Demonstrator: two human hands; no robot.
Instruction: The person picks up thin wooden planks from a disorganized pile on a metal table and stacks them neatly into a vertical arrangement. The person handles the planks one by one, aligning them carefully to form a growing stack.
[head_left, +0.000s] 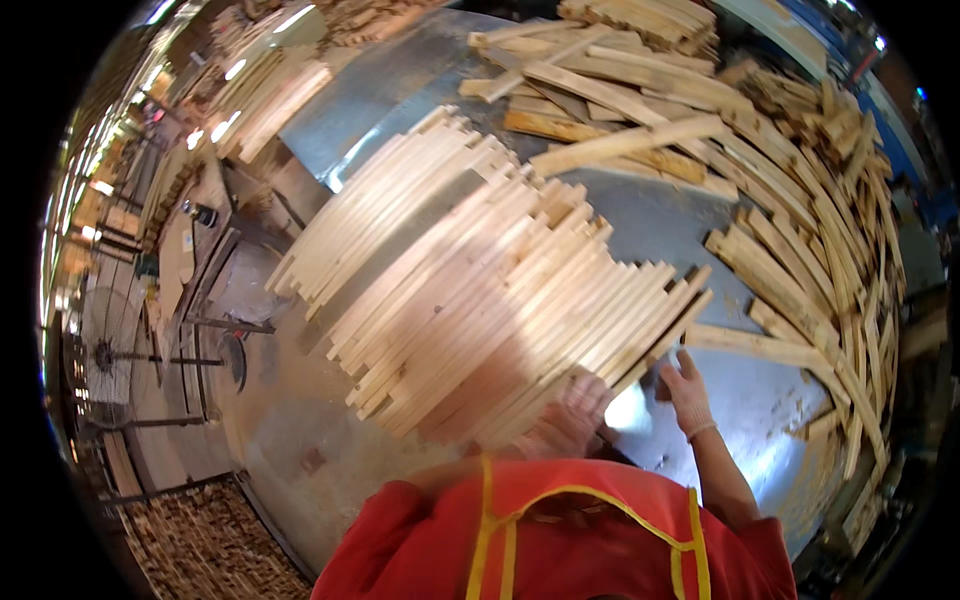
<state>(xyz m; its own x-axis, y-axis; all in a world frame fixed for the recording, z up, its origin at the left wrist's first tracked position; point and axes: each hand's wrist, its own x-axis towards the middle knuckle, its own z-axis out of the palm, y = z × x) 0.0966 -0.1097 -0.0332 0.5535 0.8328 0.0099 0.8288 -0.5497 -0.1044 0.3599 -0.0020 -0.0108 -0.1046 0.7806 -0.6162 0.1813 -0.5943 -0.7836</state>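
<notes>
Pale wooden strips (470,290) lie side by side in a broad slanted row on a metal tabletop, their ends uneven. My left hand (575,410), a little blurred, rests with fingers stretched out against the near edge of this row. To its right, my right hand (688,395) is raised over the shiny metal with thumb and fingers apart, close to the outermost strip. Nothing shows in its grip. A light cuff circles the right wrist. A gap with grey metal showing splits the row toward its far left side.
Loose rough wooden sticks (780,270) are heaped along the right and far side of the metal table (650,215). A stacked bundle (640,22) sits at the back. A fan (105,355) stands at left, above a bin of short wood pieces (210,540).
</notes>
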